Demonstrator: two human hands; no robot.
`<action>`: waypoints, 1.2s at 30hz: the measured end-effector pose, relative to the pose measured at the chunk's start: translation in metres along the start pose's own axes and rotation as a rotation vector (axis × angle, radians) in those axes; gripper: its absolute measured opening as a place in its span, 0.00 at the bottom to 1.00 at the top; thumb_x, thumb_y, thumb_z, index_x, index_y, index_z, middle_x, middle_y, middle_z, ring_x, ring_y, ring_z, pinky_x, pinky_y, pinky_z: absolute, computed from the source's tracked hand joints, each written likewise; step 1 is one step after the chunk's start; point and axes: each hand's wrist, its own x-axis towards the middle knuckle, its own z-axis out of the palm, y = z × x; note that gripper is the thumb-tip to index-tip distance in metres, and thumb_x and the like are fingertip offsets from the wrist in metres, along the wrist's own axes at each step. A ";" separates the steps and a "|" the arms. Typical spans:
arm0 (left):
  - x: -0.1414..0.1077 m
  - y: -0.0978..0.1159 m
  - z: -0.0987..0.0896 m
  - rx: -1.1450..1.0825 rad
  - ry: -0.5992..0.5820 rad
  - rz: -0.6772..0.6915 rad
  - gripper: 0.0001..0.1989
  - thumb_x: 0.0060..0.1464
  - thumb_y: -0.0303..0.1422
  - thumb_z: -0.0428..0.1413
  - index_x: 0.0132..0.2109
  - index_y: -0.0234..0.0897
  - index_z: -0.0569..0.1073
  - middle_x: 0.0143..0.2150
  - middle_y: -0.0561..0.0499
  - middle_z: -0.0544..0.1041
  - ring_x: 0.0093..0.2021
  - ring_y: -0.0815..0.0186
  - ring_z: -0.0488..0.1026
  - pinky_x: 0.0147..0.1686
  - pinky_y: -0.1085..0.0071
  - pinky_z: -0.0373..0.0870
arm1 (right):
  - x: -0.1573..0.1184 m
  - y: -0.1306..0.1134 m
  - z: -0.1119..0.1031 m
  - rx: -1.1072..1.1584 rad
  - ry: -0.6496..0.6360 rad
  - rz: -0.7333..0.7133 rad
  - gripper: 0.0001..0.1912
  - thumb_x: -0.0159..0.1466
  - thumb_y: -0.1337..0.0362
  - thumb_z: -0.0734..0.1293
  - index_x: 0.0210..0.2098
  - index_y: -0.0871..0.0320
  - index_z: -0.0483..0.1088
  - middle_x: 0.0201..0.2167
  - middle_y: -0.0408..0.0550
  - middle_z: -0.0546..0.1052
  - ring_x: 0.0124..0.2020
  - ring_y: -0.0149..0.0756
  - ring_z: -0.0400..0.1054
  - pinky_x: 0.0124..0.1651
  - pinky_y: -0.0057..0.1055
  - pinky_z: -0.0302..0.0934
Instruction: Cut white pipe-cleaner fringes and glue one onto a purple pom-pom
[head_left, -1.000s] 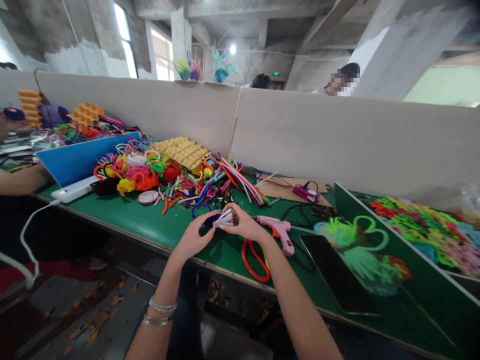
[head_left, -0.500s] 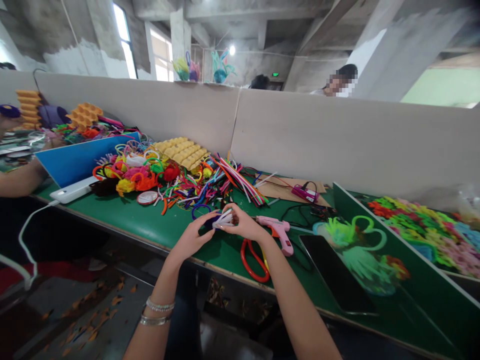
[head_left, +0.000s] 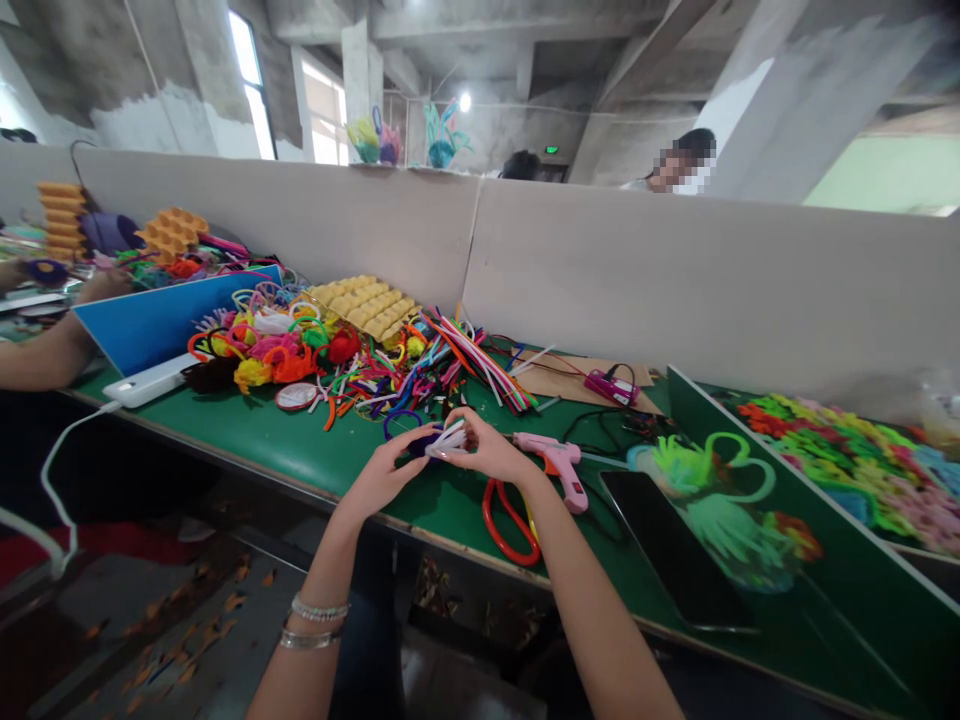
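Near the table's front edge, a small pipe-cleaner piece (head_left: 448,440) with white strands and a dark purple part sits between my two hands. My left hand (head_left: 390,465) grips its purple side, thumb and fingers closing from the left. From the right, my right hand (head_left: 484,447) pinches the white strands. A purple loop (head_left: 401,424) shows just behind my left fingers; whether it joins the piece I cannot tell. Right of my hands lies a pink glue gun (head_left: 555,462). Red-handled scissors (head_left: 508,525) lie partly under my right forearm.
A black phone (head_left: 671,545) and green pipe-cleaner figures (head_left: 739,520) lie at right, before a standing board (head_left: 795,480). Loose pipe cleaners (head_left: 480,360) and finished pieces (head_left: 277,345) pile up behind, near a yellow egg-crate tray (head_left: 365,305). A white power strip (head_left: 150,380) lies left, near another person's arm (head_left: 45,355).
My hands and the piece stay almost still. At far left, the other person's hands have shifted, with a purple round piece now lower and farther right.
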 end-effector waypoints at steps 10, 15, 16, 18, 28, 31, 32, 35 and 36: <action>0.000 0.004 0.013 0.375 0.113 0.048 0.18 0.55 0.37 0.43 0.52 0.39 0.61 0.53 0.47 0.64 0.53 0.65 0.60 0.53 0.65 0.55 | -0.002 -0.011 -0.002 0.017 0.003 0.039 0.23 0.50 0.58 0.65 0.42 0.58 0.54 0.27 0.39 0.65 0.28 0.26 0.60 0.31 0.26 0.56; 0.006 -0.003 0.003 0.459 -0.004 0.072 0.21 0.53 0.40 0.47 0.53 0.40 0.59 0.54 0.48 0.64 0.54 0.65 0.59 0.52 0.66 0.57 | -0.004 -0.019 -0.004 0.012 0.005 0.044 0.24 0.50 0.59 0.65 0.43 0.59 0.54 0.28 0.40 0.66 0.29 0.26 0.61 0.32 0.26 0.56; 0.008 -0.002 -0.001 0.476 -0.030 0.076 0.22 0.50 0.41 0.49 0.52 0.40 0.61 0.52 0.48 0.66 0.52 0.64 0.61 0.51 0.66 0.58 | -0.004 -0.020 -0.004 0.013 0.001 0.043 0.24 0.50 0.60 0.65 0.43 0.59 0.54 0.28 0.40 0.66 0.29 0.26 0.61 0.32 0.26 0.56; 0.014 0.002 -0.009 0.531 -0.075 0.077 0.23 0.46 0.42 0.53 0.50 0.39 0.63 0.48 0.48 0.68 0.48 0.63 0.64 0.48 0.66 0.60 | -0.005 -0.021 -0.004 0.015 -0.006 0.039 0.24 0.50 0.60 0.65 0.43 0.58 0.54 0.29 0.40 0.66 0.29 0.26 0.61 0.32 0.25 0.56; 0.040 0.022 -0.022 0.670 -0.304 0.094 0.21 0.43 0.40 0.56 0.45 0.37 0.68 0.40 0.49 0.67 0.41 0.62 0.65 0.41 0.68 0.62 | -0.007 -0.023 -0.006 -0.014 -0.040 0.034 0.22 0.52 0.60 0.64 0.43 0.59 0.53 0.27 0.39 0.65 0.26 0.24 0.59 0.30 0.24 0.54; 0.043 0.026 -0.023 0.677 -0.303 0.072 0.21 0.40 0.42 0.57 0.41 0.36 0.69 0.40 0.49 0.68 0.40 0.62 0.66 0.39 0.69 0.62 | -0.008 -0.025 -0.006 -0.029 -0.048 0.036 0.22 0.52 0.60 0.64 0.43 0.60 0.53 0.28 0.40 0.66 0.27 0.24 0.59 0.31 0.25 0.54; 0.044 0.028 -0.023 0.682 -0.300 0.058 0.21 0.40 0.41 0.58 0.41 0.36 0.69 0.40 0.49 0.68 0.40 0.62 0.67 0.38 0.70 0.62 | -0.008 -0.025 -0.006 -0.035 -0.049 0.037 0.23 0.52 0.60 0.64 0.44 0.60 0.53 0.29 0.41 0.66 0.28 0.24 0.59 0.32 0.25 0.54; 0.046 0.032 -0.022 0.718 -0.317 0.001 0.21 0.39 0.40 0.59 0.42 0.37 0.68 0.40 0.50 0.71 0.39 0.61 0.68 0.36 0.71 0.62 | -0.009 -0.026 -0.007 -0.057 -0.043 0.035 0.23 0.51 0.59 0.64 0.43 0.60 0.53 0.30 0.42 0.66 0.29 0.25 0.59 0.33 0.26 0.54; 0.046 0.033 -0.021 0.739 -0.321 -0.015 0.21 0.38 0.40 0.59 0.42 0.38 0.68 0.39 0.50 0.72 0.39 0.61 0.69 0.35 0.71 0.62 | -0.009 -0.026 -0.007 -0.066 -0.037 0.033 0.24 0.51 0.59 0.65 0.43 0.60 0.54 0.31 0.42 0.66 0.29 0.25 0.59 0.33 0.26 0.54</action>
